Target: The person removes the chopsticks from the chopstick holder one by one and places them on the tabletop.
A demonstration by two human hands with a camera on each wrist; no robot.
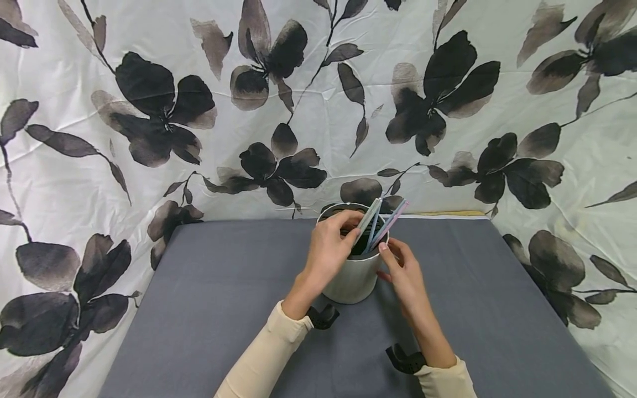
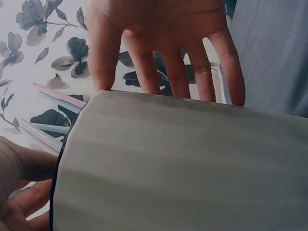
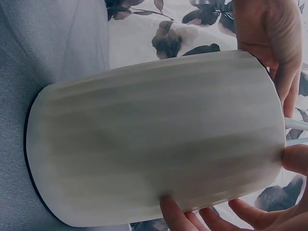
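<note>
A whitish cylindrical container (image 1: 351, 282) with a dark inside stands upright on the grey table. Several thin straw-like sticks lean out of its right side: a pale green straw (image 1: 369, 216), a blue one (image 1: 374, 222) and a pink one (image 1: 393, 220). My left hand (image 1: 330, 246) reaches over the rim and pinches the pale green straw between thumb and fingers; the fingertips are partly hidden by the rim. Against the right wall of the container, my right hand (image 1: 404, 271) rests with extended fingers (image 2: 175, 72), its thumb close to the rim.
The grey cloth-covered table (image 1: 224, 276) spreads around the container. A white curtain (image 1: 348, 132) with dark flowers hangs right behind the table. A yellow strip (image 1: 448, 213) lies along the back edge. Dark bands (image 1: 323, 316) sit on both wrists.
</note>
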